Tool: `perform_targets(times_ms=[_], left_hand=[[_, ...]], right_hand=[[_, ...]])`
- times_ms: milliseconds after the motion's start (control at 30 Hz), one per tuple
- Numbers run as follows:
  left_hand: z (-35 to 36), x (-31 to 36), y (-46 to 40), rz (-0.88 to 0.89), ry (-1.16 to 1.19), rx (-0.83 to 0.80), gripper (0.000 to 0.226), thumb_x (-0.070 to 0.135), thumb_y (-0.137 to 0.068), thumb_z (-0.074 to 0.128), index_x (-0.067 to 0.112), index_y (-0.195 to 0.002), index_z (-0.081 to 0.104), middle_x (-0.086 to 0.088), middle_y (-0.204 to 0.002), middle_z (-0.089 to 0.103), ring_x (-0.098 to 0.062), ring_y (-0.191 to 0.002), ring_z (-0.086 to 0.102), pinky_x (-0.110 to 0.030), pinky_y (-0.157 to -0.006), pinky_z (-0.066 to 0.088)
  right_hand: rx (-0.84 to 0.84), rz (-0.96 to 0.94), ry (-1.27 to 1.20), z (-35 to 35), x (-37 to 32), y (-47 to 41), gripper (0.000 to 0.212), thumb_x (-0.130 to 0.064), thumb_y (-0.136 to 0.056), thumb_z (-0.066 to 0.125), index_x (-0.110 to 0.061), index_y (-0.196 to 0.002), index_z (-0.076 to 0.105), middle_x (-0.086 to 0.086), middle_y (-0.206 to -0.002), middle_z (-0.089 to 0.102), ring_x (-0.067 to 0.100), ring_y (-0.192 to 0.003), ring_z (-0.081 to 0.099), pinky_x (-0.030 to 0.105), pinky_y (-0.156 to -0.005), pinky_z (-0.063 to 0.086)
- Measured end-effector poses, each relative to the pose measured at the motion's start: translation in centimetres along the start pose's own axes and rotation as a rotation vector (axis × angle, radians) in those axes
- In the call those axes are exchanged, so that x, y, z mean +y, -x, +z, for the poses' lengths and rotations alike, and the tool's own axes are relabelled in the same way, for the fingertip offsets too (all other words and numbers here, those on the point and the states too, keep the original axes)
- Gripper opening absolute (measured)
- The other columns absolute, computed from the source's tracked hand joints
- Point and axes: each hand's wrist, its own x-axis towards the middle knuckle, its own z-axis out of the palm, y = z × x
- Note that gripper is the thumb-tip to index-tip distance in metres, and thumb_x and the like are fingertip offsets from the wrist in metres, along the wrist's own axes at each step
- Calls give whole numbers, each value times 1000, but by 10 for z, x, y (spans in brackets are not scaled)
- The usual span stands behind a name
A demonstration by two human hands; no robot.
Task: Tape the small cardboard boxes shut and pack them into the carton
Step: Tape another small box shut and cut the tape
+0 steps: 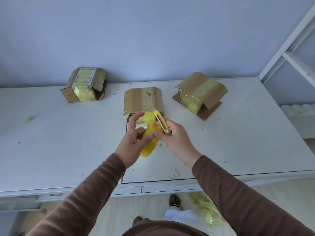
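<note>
Three small cardboard boxes stand on the white table (68,142): one at the back left (84,85), one in the middle (142,99), one at the right (201,94), each carrying yellowish tape. My left hand (134,138) holds a yellow tape roll (150,143) just in front of the middle box, and a strip of tape runs from the roll to that box. My right hand (173,137) grips a yellow utility knife (162,121) whose tip points at the box's near edge. No carton is in view.
A white metal frame (289,48) rises at the right. Scraps of yellow tape (208,208) lie on the floor below the table edge, near my shoe (174,200). A pale wall stands behind the table. A small tape scrap (31,118) lies on the table's left part.
</note>
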Motion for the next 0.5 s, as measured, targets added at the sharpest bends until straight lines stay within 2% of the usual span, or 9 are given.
perform_targets(times_ms=[100,200,233,300,367,433,500], left_hand=[[6,2,2,37,34,55,62,3,-99,61,36,-141,31,4,-76,65,-11,-74,58,-21,-70,47],[12,7,4,85,-29,43,64,11,-96,64,41,-143,32,-16,-77,56,-18,-72,52,-30,-68,47],[13,10,5,102,-69,36,65,11,-97,64,41,-144,31,-20,-79,54,-22,-71,50,-35,-68,48],[15,13,6,118,-139,49,66,11,-98,65,43,-144,30,-23,-88,57,-31,-75,53,-41,-72,52],[17,16,7,119,-182,73,66,14,-98,65,47,-143,30,-25,-99,61,-33,-87,58,-42,-80,55],[21,15,6,122,-199,99,64,17,-98,65,46,-144,31,-18,-93,63,-27,-82,59,-40,-76,55],[24,12,1,104,-182,149,60,22,-98,64,45,-144,34,-1,-77,57,-17,-71,54,-30,-67,52]], right_hand=[[70,-44,-15,3,-3,1,29,-16,-93,74,-14,-122,71,-20,-89,69,-8,-71,62,9,-59,44],[161,-22,-86,-4,-3,0,10,-17,-95,71,-13,-104,73,-23,-57,54,1,-51,47,19,-51,38],[184,-32,-77,-7,-3,-2,6,-19,-95,71,-14,-98,72,-21,-54,50,2,-50,43,20,-52,37],[212,-80,0,-10,-5,-2,7,-23,-95,72,-17,-92,68,-19,-57,50,3,-54,44,20,-56,38],[247,-159,115,-10,-6,-3,13,-24,-97,70,-18,-88,62,-16,-64,50,3,-59,47,16,-59,36],[294,-249,269,-8,-6,-2,15,-26,-99,65,-17,-91,58,-14,-73,50,1,-65,49,14,-60,34],[308,-340,370,-5,-5,2,17,-28,-102,61,-14,-94,56,-12,-81,50,0,-70,49,16,-62,34]])
